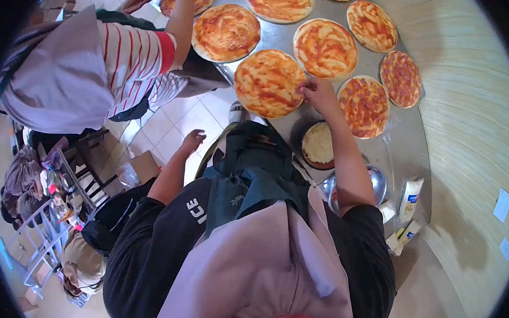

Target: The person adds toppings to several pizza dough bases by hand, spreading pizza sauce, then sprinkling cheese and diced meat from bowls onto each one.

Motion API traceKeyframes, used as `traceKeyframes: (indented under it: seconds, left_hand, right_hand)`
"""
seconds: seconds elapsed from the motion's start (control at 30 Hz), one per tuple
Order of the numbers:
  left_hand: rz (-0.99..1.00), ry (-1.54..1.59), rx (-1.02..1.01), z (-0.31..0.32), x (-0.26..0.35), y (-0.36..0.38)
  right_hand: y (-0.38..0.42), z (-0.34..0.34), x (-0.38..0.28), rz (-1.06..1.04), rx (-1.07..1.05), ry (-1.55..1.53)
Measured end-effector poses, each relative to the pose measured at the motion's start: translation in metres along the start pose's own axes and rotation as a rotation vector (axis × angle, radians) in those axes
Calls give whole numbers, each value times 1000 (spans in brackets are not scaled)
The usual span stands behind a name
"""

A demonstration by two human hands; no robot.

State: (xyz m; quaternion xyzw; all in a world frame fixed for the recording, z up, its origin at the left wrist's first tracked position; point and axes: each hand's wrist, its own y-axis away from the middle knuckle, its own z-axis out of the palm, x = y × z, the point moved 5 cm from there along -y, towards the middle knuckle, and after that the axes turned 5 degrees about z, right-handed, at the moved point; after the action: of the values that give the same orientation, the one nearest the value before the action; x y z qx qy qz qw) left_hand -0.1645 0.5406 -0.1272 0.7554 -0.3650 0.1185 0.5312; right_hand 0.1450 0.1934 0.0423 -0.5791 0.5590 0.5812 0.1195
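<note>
My right hand [318, 96] is over the right edge of a sauced pizza base [269, 84], its thumb and fingers pinched together. Whatever is between the fingertips, if anything, is too small to make out. My left hand [193, 142] hangs by my side, away from the table, fingers loosely apart and holding nothing. Just right of my right hand lies a pizza topped with small pink meat pieces [362, 106]. Below it stands a round container of pale, crumbly shreds [319, 143]. Another sauced base [326, 48] lies above my right hand.
More sauced bases [226, 33] cover the metal table [278, 31]. A metal bowl [376, 183] sits partly behind my right arm, near a white squeeze pack [410, 199]. At the left, a co-worker in a striped shirt [133, 58] reaches over the table. A wall [464, 108] borders the right.
</note>
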Motion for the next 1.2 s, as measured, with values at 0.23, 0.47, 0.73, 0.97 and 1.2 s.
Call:
traceKeyframes:
  seconds: [0.23,0.47,0.73,0.97,1.2]
  left_hand:
    - [32,164,76,-33,-8,6]
    - [-191,135,48,-53,-61,21]
    - [-166,169,8,-65,-66,3]
    - [-65,141,8,-82,-38,-25]
    - [-68,180,-10,-95,-42,-27]
  right_hand:
    - [-11,1,9,-4,248,187]
    - [-25,5,1,-11,241,353]
    - [-11,-10,6,181,108,-732]
    - [-11,-8,4,218,94,-749]
    - [-11,4,-14,207,80,-811]
